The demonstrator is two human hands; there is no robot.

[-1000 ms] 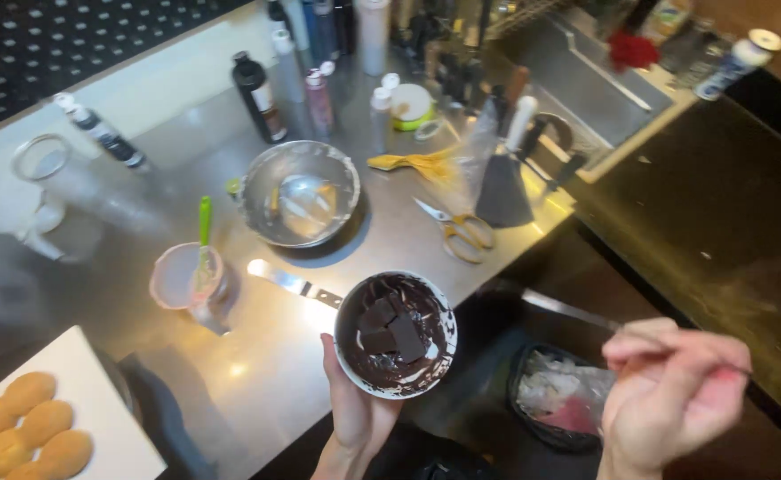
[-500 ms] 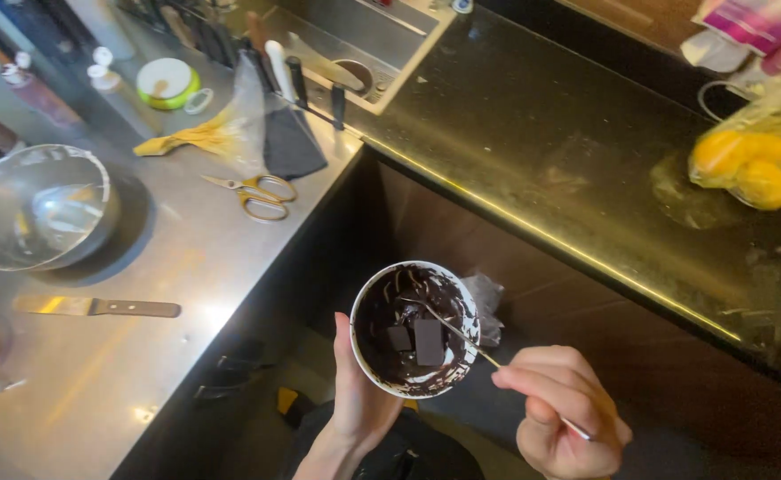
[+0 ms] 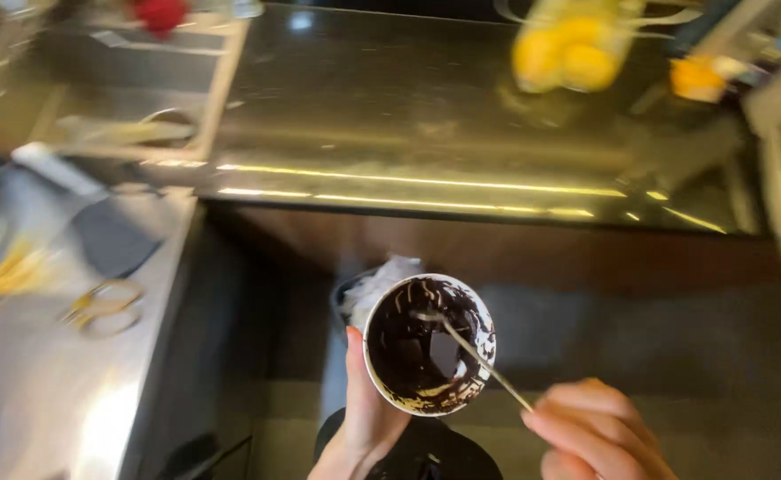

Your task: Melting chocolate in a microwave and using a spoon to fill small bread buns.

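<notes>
My left hand (image 3: 366,418) grips a round white bowl (image 3: 482,331) from below and its left side, thumb on the rim. The bowl's inside is coated with dark melted chocolate (image 3: 408,356). My right hand (image 3: 597,436), at the lower right, pinches the handle of a thin metal utensil (image 3: 475,356) whose tip rests in the chocolate. The bowl is held in the air over a dark floor, away from the counter. The picture is blurred by motion.
A steel counter (image 3: 44,382) runs down the left with scissors (image 3: 104,305) and a dark spatula (image 3: 111,233) on it. A dark glossy worktop (image 3: 426,116) spans the top, with yellow fruit in a bag (image 3: 568,53). A bin with white paper (image 3: 377,280) stands behind the bowl.
The view has swung right, away from the steel counter. The bowl has moved off the counter into the air, and the utensil in my right hand has gone into the chocolate.
</notes>
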